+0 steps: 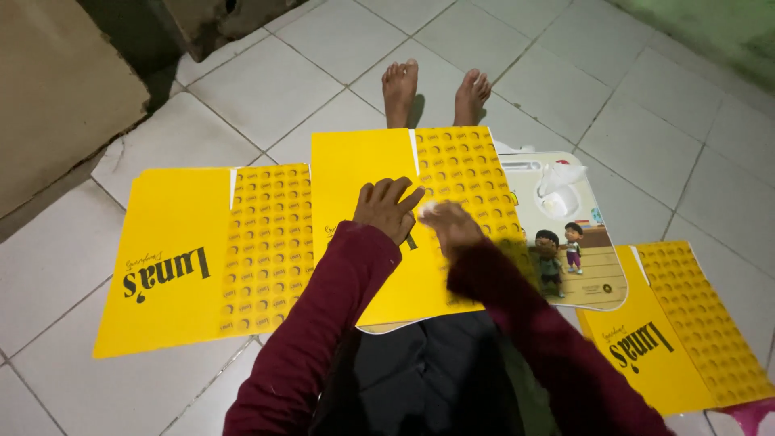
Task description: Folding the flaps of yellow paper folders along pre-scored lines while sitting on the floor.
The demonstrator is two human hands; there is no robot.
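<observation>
White tiled floor [266, 89], left hand [387, 208] flat, right hand [450, 226] blurred, grip unclear, on yellow sheet [363, 161].

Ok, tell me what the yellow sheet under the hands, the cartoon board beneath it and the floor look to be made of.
Yellow sheet: looks like thin printed card or paperboard, matte, lying flat with crisp cut edges. Cartoon board: probably laminated or glossy-coated card or plastic, given its rounded corner and light sheen; hard to tell which. Floor: pale ceramic-looking tiles, with grout lines and a soft gloss.
</observation>
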